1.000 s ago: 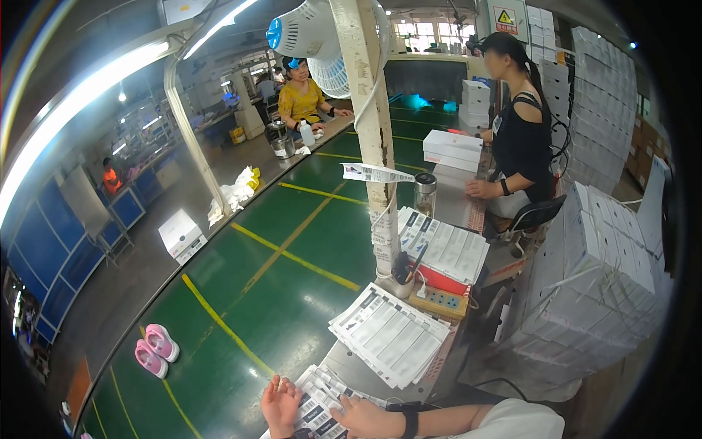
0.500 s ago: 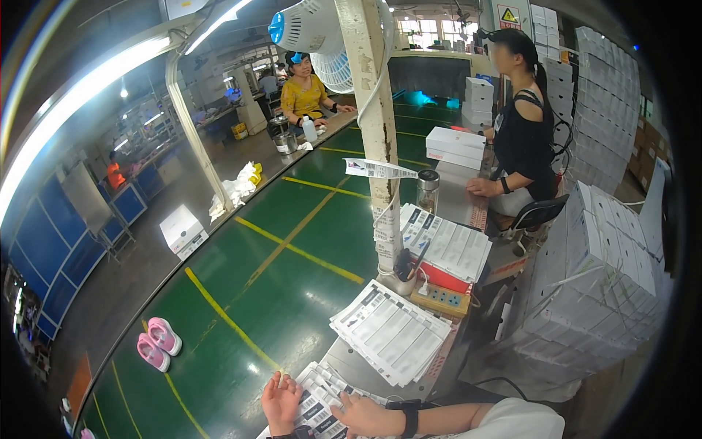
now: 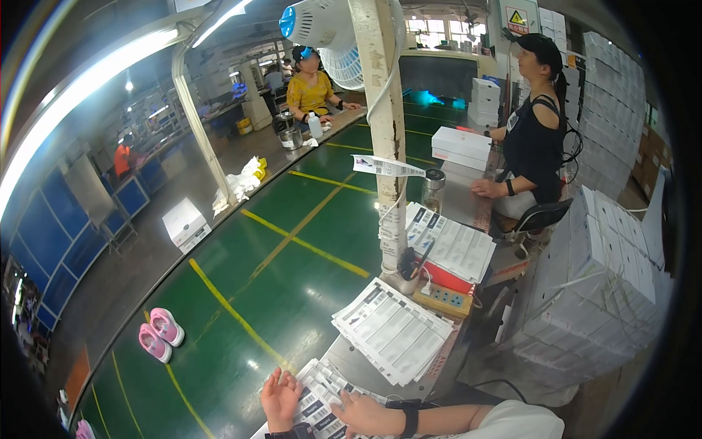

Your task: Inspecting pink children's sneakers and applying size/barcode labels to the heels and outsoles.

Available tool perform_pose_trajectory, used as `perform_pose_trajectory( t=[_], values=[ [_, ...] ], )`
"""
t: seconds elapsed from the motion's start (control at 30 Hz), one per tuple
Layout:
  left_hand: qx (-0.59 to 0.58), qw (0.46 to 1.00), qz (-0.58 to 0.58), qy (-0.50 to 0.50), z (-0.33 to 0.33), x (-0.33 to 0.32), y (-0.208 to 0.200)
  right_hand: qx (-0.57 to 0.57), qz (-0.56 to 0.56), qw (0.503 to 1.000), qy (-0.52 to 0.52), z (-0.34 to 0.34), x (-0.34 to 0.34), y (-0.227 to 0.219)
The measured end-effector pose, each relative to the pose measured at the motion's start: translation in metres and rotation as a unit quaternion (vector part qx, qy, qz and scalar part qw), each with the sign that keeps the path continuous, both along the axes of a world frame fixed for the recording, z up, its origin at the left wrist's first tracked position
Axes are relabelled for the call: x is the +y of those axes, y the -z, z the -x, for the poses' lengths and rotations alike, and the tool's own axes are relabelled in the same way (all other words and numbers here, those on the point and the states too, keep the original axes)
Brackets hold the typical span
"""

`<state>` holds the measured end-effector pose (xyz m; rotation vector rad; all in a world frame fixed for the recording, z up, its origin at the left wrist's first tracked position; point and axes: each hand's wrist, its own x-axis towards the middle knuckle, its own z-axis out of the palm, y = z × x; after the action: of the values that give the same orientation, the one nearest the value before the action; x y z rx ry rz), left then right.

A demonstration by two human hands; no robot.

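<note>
At the bottom of the head view, my left hand (image 3: 281, 400) is held palm up with its fingers loosely curled and apart, and nothing shows in it. To its right, my right hand (image 3: 363, 414) lies over printed label sheets (image 3: 319, 381), its fingers spread and touching the paper. A dark band circles my right wrist. The label sheets lie partly under both hands, at the belt's near edge. Farther up, a thick stack of similar label sheets (image 3: 393, 331) rests on the grey ledge. A pair of pink shoes (image 3: 161, 335) stands on the green belt, left of my hands.
A cream post (image 3: 382, 110) rises beside the green belt (image 3: 292, 293), with a power strip (image 3: 443, 298) at its foot. More sheets (image 3: 453, 245) lie on a red box. Co-workers sit beyond. White boxes (image 3: 585, 285) are stacked at right; another box (image 3: 185, 224) stands beyond the belt.
The whole view has shifted slightly, so the post and shoes appear a little displaced. My hands keep nearly the same pose. The co-worker in black has raised their head.
</note>
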<state>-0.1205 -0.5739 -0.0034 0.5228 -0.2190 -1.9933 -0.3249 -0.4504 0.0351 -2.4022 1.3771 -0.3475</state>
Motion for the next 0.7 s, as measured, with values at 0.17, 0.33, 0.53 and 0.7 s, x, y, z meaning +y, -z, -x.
perform_pose_trajectory(
  t=[0.17,0.33,0.53,0.7],
  values=[
    [0.001,1.000,0.008,0.006,0.000,0.000,0.001,0.001,0.021,1.000,0.004,0.000,0.001,0.008],
    [-0.003,1.000,0.007,0.003,0.000,0.001,-0.001,-0.006,0.003,1.000,-0.003,0.001,0.001,-0.001],
    [0.003,1.000,-0.007,0.005,0.005,0.003,-0.011,-0.007,-0.001,1.000,0.001,0.002,0.000,0.001],
    [-0.004,1.000,-0.009,-0.001,0.002,0.000,-0.004,-0.008,-0.010,1.000,-0.005,0.005,0.000,-0.008]
  ],
)
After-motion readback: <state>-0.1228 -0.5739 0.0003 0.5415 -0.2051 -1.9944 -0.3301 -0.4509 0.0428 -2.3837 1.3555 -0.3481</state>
